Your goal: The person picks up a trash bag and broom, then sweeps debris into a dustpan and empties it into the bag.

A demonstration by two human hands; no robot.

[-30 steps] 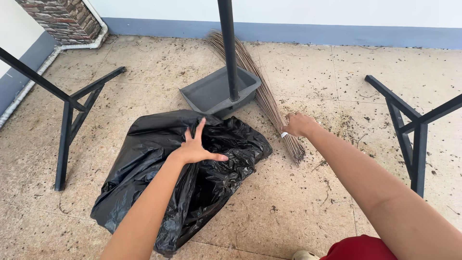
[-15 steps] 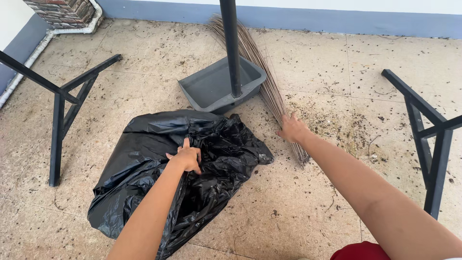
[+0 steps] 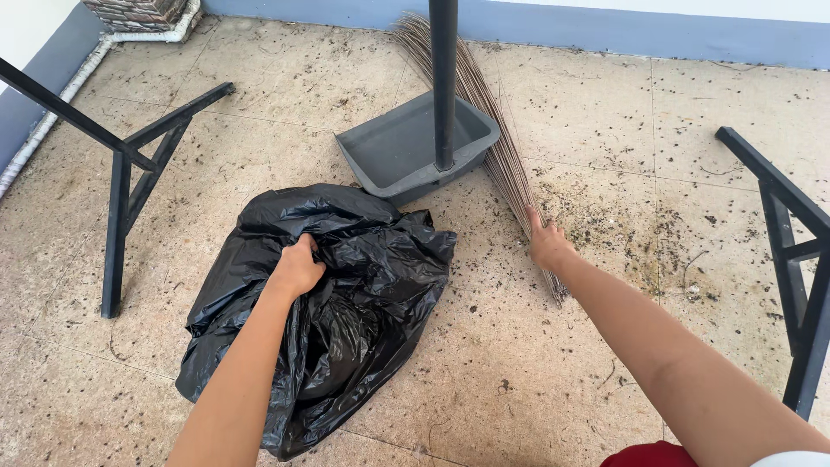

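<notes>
Closest to you, a black plastic bag (image 3: 346, 329) lies crumpled on the speckled tile floor (image 3: 519, 380), spread from near your feet up toward the dustpan. What is inside the bag you cannot tell; its folds hide the opening. Your left hand (image 3: 296, 268) sits on the bag's upper part, fingers curled tight and bunching a fold of the plastic in a fist.

To the right, your right hand (image 3: 548, 245) is on the stick broom (image 3: 493, 138), a bundle of thin brown ribs lying flat on the floor. The fingers wrap around the bundle near its lower end, pressed together, though the fingertips are hidden beneath the hand.

Beyond the bag stands a grey dustpan (image 3: 406, 151), its open mouth facing the bag and just beside it. The tray looks bare inside. A black upright handle (image 3: 444, 78) rises from its back. The broom's ribs run along the dustpan's right side, touching it.

Black metal frame legs (image 3: 121, 199) stand to the left, another (image 3: 791, 259) to the right. Dark crumbs of dirt scatter over the tiles near the broom. Farthest off, a blue skirting (image 3: 605, 35) lines the wall.
</notes>
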